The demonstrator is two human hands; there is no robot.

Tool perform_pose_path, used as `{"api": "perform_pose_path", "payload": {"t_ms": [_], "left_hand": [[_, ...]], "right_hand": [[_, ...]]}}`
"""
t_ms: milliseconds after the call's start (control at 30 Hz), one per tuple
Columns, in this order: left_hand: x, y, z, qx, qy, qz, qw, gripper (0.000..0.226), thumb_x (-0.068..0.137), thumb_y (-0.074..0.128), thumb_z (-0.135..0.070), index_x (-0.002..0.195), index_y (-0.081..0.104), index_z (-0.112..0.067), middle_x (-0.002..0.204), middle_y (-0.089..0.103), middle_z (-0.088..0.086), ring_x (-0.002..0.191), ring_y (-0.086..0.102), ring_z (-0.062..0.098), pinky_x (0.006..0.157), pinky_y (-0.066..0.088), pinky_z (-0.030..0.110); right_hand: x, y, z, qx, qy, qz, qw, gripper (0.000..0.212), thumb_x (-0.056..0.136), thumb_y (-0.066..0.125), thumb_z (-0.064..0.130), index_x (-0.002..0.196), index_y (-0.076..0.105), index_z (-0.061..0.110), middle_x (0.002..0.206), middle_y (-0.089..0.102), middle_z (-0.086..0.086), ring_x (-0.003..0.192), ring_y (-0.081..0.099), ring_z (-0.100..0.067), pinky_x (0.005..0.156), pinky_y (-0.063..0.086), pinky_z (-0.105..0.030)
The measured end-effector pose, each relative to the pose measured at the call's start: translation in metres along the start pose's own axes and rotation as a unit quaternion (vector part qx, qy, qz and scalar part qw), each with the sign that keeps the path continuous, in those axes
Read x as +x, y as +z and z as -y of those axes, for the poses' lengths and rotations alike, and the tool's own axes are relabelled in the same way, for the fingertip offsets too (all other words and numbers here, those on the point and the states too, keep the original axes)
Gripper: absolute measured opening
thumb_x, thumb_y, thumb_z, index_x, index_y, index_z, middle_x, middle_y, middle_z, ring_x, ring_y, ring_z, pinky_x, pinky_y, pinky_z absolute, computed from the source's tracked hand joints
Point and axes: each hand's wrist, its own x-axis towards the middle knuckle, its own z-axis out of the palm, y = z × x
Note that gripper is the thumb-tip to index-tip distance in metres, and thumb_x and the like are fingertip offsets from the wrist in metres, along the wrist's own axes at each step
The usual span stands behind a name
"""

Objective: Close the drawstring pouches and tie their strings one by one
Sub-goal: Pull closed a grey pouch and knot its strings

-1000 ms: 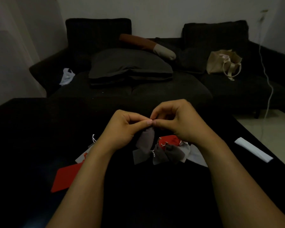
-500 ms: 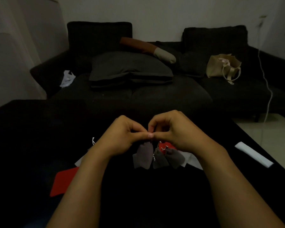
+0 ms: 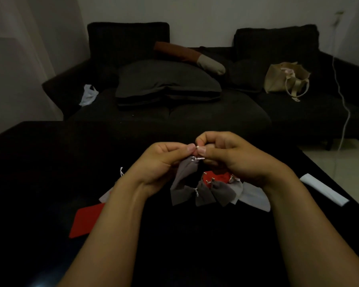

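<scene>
Head view, from the left: a flat red fabric pouch point(image 3: 87, 220) lies on the black tabletop point(image 3: 39, 183), its right edge hidden under the left forearm, with a pale pouch corner point(image 3: 106, 196) just beyond it and a bit of white string point(image 3: 121, 171) near the wrist. The left hand point(image 3: 160, 162) is raised above the table, fingers curled, thumb and forefinger pinching the thin white drawstring point(image 3: 196, 159) at the gathered neck of a grey cloth drawstring pouch point(image 3: 184, 172). That pouch hangs down and slightly leftward from the pinch, its body below the fingertips and its lower edge close to the pile beneath. The right hand point(image 3: 236, 156) meets the left thumb to thumb, fingers curled, pinching the same string from the other side. Under the hands lies a cluster of tied dark grey pouches point(image 3: 211, 191), a red pouch point(image 3: 216, 177) behind them, and light grey pouches point(image 3: 255, 197) to their right. Further right, apart from the pile, lies a white folded strip point(image 3: 323, 188).
</scene>
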Motion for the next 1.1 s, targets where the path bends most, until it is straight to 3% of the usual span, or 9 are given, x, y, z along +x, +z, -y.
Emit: {"api": "perform_pose_path", "payload": {"t_ms": [100, 167, 333, 500, 733, 767, 900, 1000, 1100], "left_hand": [[0.0047, 0.0041, 0.0071, -0.030, -0.012, -0.016, 0.999, 0.030, 0.079, 0.067, -0.019, 0.097, 0.071, 0.005, 0.096, 0.071, 0.025, 0.085, 0.066, 0.026, 0.078, 0.053, 0.031], [0.0065, 0.0032, 0.0083, -0.042, -0.008, -0.014, 0.999, 0.030, 0.085, 0.064, -0.016, 0.102, 0.070, 0.007, 0.104, 0.069, 0.031, 0.092, 0.067, 0.030, 0.086, 0.054, 0.036], [0.0071, 0.0006, 0.0045, -0.026, 0.007, -0.021, 0.999, 0.018, 0.089, 0.060, -0.013, 0.090, 0.073, -0.001, 0.084, 0.075, 0.014, 0.074, 0.071, 0.017, 0.065, 0.057, 0.024], [0.0051, -0.0032, -0.0004, 0.014, 0.001, -0.007, 1.000, 0.026, 0.079, 0.065, -0.024, 0.091, 0.073, -0.002, 0.090, 0.074, 0.013, 0.083, 0.068, 0.019, 0.073, 0.057, 0.026], [0.0063, -0.0024, 0.0017, -0.013, -0.040, -0.016, 0.999, 0.014, 0.086, 0.064, -0.013, 0.075, 0.071, -0.009, 0.076, 0.072, 0.007, 0.067, 0.069, 0.012, 0.057, 0.054, 0.023], [0.0058, -0.0015, 0.0020, -0.020, -0.046, -0.024, 0.998, 0.008, 0.080, 0.067, -0.013, 0.077, 0.071, -0.008, 0.078, 0.072, 0.009, 0.070, 0.070, 0.014, 0.060, 0.054, 0.025], [0.0063, 0.0003, 0.0025, -0.044, -0.060, -0.024, 0.997, 0.037, 0.065, 0.072, -0.018, 0.096, 0.072, 0.003, 0.094, 0.074, 0.019, 0.086, 0.070, 0.024, 0.081, 0.055, 0.034], [0.0067, 0.0006, 0.0016, -0.040, -0.050, -0.013, 0.998, 0.013, 0.077, 0.065, -0.011, 0.084, 0.068, -0.001, 0.065, 0.070, 0.005, 0.064, 0.067, 0.011, 0.067, 0.055, 0.025], [0.0057, -0.0001, 0.0020, -0.038, -0.041, -0.006, 0.998, 0.010, 0.080, 0.064, -0.011, 0.083, 0.068, -0.003, 0.068, 0.070, 0.004, 0.062, 0.066, 0.007, 0.060, 0.054, 0.021]], "right_hand": [[-0.0040, -0.0060, -0.0019, -0.033, -0.007, -0.036, 0.999, 0.007, 0.096, 0.056, 0.010, 0.100, 0.061, 0.007, 0.060, 0.050, -0.003, 0.050, 0.044, -0.005, 0.048, 0.038, -0.014], [-0.0035, -0.0058, -0.0031, -0.050, -0.024, -0.066, 0.996, 0.016, 0.094, 0.060, 0.011, 0.108, 0.064, 0.004, 0.061, 0.055, -0.009, 0.050, 0.048, -0.007, 0.049, 0.040, -0.014], [0.0018, -0.0015, -0.0042, -0.073, -0.072, -0.122, 0.987, 0.011, 0.091, 0.065, 0.009, 0.095, 0.069, -0.001, 0.060, 0.062, -0.013, 0.052, 0.046, -0.016, 0.047, 0.036, -0.016], [0.0024, -0.0024, -0.0078, -0.082, -0.066, -0.105, 0.989, 0.012, 0.094, 0.062, 0.013, 0.094, 0.068, 0.003, 0.058, 0.058, -0.006, 0.048, 0.044, -0.007, 0.048, 0.037, -0.014], [0.0012, -0.0030, -0.0047, -0.121, -0.056, -0.056, 0.989, 0.014, 0.097, 0.056, 0.011, 0.098, 0.064, 0.000, 0.064, 0.054, -0.010, 0.063, 0.044, -0.023, 0.058, 0.038, -0.023], [0.0012, -0.0034, -0.0041, -0.124, -0.055, -0.056, 0.989, 0.013, 0.097, 0.057, 0.011, 0.099, 0.065, 0.001, 0.065, 0.055, -0.010, 0.064, 0.046, -0.023, 0.058, 0.039, -0.022], [0.0020, -0.0035, -0.0062, -0.093, -0.055, -0.063, 0.992, 0.012, 0.096, 0.058, 0.012, 0.098, 0.067, 0.005, 0.066, 0.057, -0.011, 0.066, 0.049, -0.023, 0.061, 0.041, -0.024], [0.0029, -0.0030, -0.0080, -0.074, -0.062, -0.069, 0.993, 0.012, 0.096, 0.059, 0.012, 0.098, 0.067, 0.004, 0.066, 0.058, -0.010, 0.063, 0.050, -0.018, 0.059, 0.041, -0.022], [0.0025, -0.0026, -0.0078, -0.071, -0.071, -0.068, 0.993, 0.012, 0.096, 0.058, 0.012, 0.099, 0.067, 0.004, 0.066, 0.059, -0.007, 0.061, 0.052, -0.010, 0.057, 0.042, -0.018]]}}
